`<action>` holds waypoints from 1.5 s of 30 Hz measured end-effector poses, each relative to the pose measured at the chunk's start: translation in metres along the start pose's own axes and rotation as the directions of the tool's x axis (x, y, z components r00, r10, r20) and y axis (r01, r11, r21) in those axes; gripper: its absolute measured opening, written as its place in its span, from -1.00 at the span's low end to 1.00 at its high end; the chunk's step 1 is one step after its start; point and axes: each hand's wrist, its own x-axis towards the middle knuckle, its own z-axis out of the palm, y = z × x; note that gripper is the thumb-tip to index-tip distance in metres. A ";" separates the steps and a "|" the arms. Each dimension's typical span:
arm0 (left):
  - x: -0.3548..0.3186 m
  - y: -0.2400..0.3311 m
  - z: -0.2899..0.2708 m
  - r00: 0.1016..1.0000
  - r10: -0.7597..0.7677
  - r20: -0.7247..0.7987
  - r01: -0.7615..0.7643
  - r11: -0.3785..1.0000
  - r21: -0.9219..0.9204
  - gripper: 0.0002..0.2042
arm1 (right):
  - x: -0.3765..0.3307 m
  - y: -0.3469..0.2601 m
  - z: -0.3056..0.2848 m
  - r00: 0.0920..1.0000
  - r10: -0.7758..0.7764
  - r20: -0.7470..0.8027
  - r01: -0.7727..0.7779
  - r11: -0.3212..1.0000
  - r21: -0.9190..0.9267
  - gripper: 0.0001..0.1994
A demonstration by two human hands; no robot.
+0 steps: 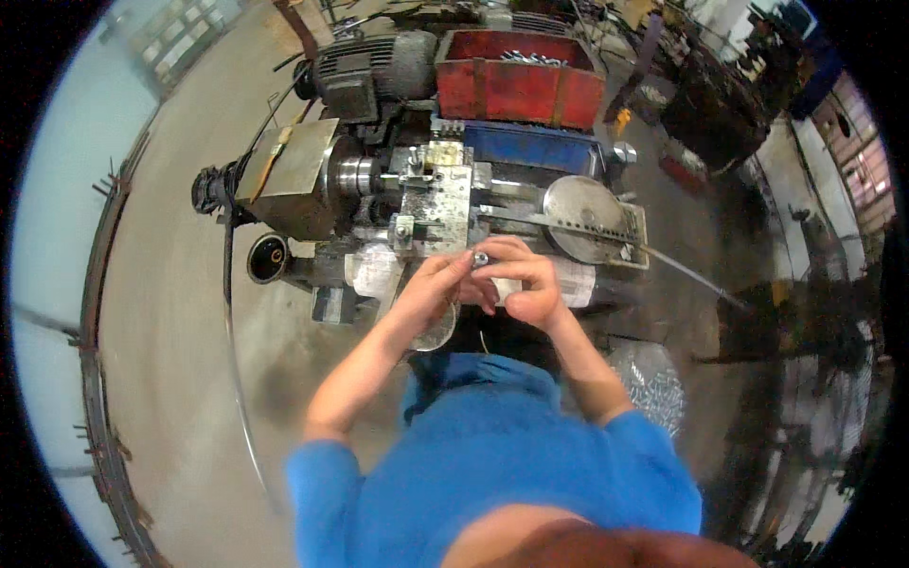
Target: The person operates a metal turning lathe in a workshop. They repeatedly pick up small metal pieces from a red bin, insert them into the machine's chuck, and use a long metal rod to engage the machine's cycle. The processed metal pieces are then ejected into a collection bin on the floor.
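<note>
- Hands meet just in front of a grey metal machine, which is the landmark for everything here.
- Left hand has its fingertips pinched onto a small shiny metal part at the machine's near edge.
- Right hand curls over the same part from the other side, fingers closed around it; both hands touch each other there.
- Forearms are bare, rising from blue sleeves at the bottom of the view.
- On the machine's right side lies a round metal disc on a flat slotted bar.
- On its left side sits a boxy metal housing, with a dark open pipe end just below that.
- Behind the machine stands a red metal bin with shiny small pieces inside, and a blue box directly beneath the bin.
- Beside the red bin, also behind the machine, is a dark ribbed motor.
- Left of the machine spreads a bare, dusty concrete floor, crossed by a thin curved rod.
- Right of the machine and nearer the person, a heap of small silvery pieces lies low down.
- Far right of the machine the room is dark and cluttered with benches and scrap; details there are too dim to make out.
- Far left, beyond the floor, runs a pale wall.
</note>
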 end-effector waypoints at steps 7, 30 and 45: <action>-0.020 0.016 -0.016 0.948 0.244 -0.203 0.032 0.563 0.826 -0.69 | 0.013 -0.010 0.028 0.988 -0.072 0.136 0.126 0.885 -0.449 -0.68; -0.178 0.102 -0.107 0.627 0.465 -0.625 0.440 0.451 0.777 -0.68 | 0.178 0.064 0.080 0.848 0.310 0.430 0.314 0.360 -0.879 -0.79; -0.338 0.028 -0.169 0.204 0.529 -0.824 0.825 0.360 0.436 -0.67 | 0.198 0.104 0.091 0.792 0.452 0.411 0.307 0.287 -0.907 -0.78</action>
